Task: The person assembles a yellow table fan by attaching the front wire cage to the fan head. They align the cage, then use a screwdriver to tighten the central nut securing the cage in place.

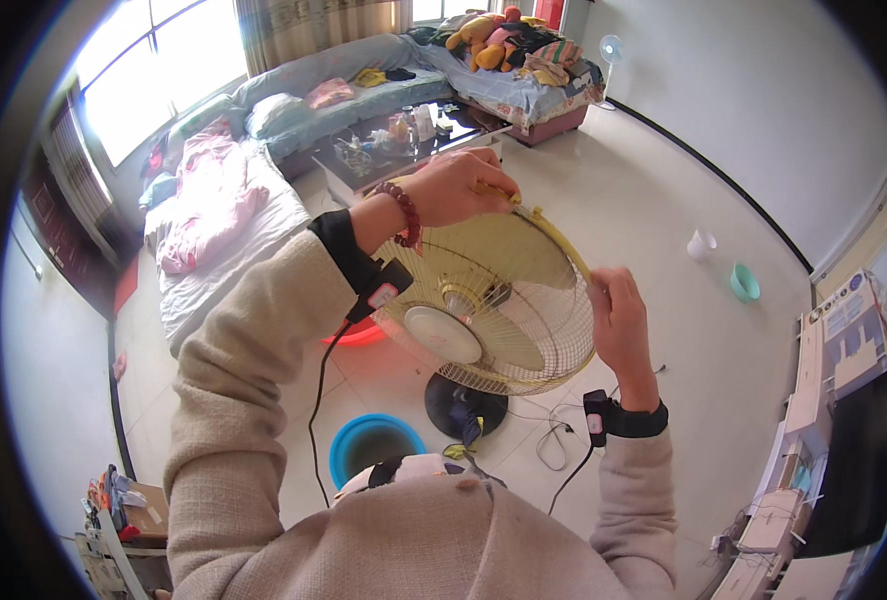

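A pedestal fan with a yellowed round wire grille (554,340) stands in front of me, its face tilted upward. Pale blades show through the wires, and a white disc (444,334) sits at the centre. At the top of the rim, my left hand (459,185) pinches the grille edge beside a small clip. My right hand (619,310) has its fingers closed on the rim's right side; its fingertips are partly hidden. The fan's round black base (444,415) rests on the floor below, with a dark cloth (467,412) on it.
On the floor are a blue basin of water (339,455), a red basin (364,332) and a loose cord (554,450). A low table (329,172) with clutter lies ahead, sofas (294,140) beyond. Right are a white bin (701,246), a green bowl (745,284) and a television (859,465).
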`<state>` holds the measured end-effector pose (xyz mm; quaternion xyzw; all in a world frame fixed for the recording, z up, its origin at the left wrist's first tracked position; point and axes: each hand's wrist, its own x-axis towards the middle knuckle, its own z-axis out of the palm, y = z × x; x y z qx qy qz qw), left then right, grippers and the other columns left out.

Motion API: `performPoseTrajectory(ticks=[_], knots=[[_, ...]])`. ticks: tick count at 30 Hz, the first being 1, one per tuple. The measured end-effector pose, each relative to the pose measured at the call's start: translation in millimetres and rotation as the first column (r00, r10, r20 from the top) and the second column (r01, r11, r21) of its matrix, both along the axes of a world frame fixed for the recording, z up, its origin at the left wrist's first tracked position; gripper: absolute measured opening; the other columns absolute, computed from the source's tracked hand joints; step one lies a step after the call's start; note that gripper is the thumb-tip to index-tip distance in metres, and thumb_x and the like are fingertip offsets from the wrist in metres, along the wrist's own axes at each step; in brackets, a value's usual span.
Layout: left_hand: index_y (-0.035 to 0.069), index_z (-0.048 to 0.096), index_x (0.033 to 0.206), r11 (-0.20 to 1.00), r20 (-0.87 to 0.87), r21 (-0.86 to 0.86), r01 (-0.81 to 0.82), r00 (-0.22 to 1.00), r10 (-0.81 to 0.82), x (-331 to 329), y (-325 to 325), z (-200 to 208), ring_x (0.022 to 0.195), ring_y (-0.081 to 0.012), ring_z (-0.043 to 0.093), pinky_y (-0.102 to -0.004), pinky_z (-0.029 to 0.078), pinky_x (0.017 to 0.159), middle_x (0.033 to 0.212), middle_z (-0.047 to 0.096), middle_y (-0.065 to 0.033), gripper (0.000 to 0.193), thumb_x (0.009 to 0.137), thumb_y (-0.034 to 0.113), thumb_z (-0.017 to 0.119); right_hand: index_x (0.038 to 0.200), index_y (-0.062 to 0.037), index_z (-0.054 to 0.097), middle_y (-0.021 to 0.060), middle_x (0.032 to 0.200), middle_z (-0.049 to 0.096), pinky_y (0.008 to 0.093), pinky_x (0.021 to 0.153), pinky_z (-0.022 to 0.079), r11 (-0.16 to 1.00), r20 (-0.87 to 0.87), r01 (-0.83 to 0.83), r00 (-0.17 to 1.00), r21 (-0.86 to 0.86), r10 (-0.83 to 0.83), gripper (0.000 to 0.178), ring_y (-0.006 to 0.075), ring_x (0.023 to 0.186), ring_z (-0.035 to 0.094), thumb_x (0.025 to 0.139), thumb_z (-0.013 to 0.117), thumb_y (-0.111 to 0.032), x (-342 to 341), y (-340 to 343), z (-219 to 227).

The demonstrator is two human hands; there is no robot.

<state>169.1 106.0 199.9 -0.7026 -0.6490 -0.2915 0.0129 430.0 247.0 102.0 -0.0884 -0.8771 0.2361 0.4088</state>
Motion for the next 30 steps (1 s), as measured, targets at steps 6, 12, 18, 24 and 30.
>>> performPoseTrajectory(ticks=[6, 12, 18, 24, 30], knots=[[0.010, 0.071, 0.110, 0.999, -0.055, -0.049, 0.012, 0.998, -0.015, -1, 2, 1, 0.090, -0.0206, 0.058, -0.0326, 0.048, 0.084, 0.098, 0.058, -0.0071, 0.025, 0.085, 0.013, 0.068, 0.104, -0.0009, 0.056, 0.0129, 0.092, 0.057, 0.0332, 0.067, 0.050, 1.000, -0.066, -0.029, 0.997, -0.008, 0.029, 0.013, 0.0279, 0.075, 0.059, 0.091, 0.057, 0.002, 0, 2, -4], [0.015, 0.072, 0.111, 0.994, -0.030, -0.091, -0.054, 0.998, 0.051, 7, 2, 0, 0.096, -0.0209, 0.058, -0.0338, 0.047, 0.088, 0.099, 0.058, -0.0055, 0.027, 0.085, 0.022, 0.070, 0.101, -0.0012, 0.056, 0.0119, 0.090, 0.058, 0.0326, 0.066, 0.049, 0.998, -0.077, -0.048, 0.996, -0.036, 0.045, 0.013, 0.0277, 0.075, 0.060, 0.089, 0.059, 0.003, 3, 2, -3], [0.027, 0.074, 0.110, 0.982, -0.150, -0.038, -0.187, 0.972, 0.179, 26, 0, 5, 0.099, -0.0187, 0.057, -0.0355, 0.045, 0.089, 0.099, 0.059, -0.0006, 0.031, 0.080, 0.032, 0.073, 0.100, -0.0023, 0.057, 0.0117, 0.089, 0.058, 0.0330, 0.065, 0.049, 0.997, -0.079, -0.060, 0.995, -0.044, 0.057, 0.014, 0.0292, 0.074, 0.060, 0.088, 0.060, 0.003, 3, 2, -1], [0.029, 0.075, 0.110, 0.979, -0.142, -0.055, -0.197, 0.972, 0.188, 31, 3, 5, 0.096, -0.0181, 0.057, -0.0347, 0.044, 0.088, 0.090, 0.057, -0.0003, 0.031, 0.079, 0.029, 0.074, 0.099, -0.0029, 0.056, 0.0122, 0.087, 0.057, 0.0353, 0.064, 0.049, 0.996, -0.084, -0.075, 0.994, -0.045, 0.071, 0.011, 0.0324, 0.073, 0.059, 0.089, 0.060, 0.000, 4, 2, 0], [0.034, 0.074, 0.109, 0.995, -0.226, 0.053, -0.089, 0.969, 0.099, 26, 9, 1, 0.091, -0.0201, 0.057, -0.0354, 0.046, 0.075, 0.085, 0.057, -0.0011, 0.028, 0.082, 0.041, 0.071, 0.098, -0.0004, 0.058, 0.0121, 0.086, 0.057, 0.0313, 0.066, 0.047, 0.995, -0.074, -0.080, 0.994, -0.057, 0.076, 0.014, 0.0268, 0.072, 0.058, 0.086, 0.060, 0.006, 4, 7, 0]])
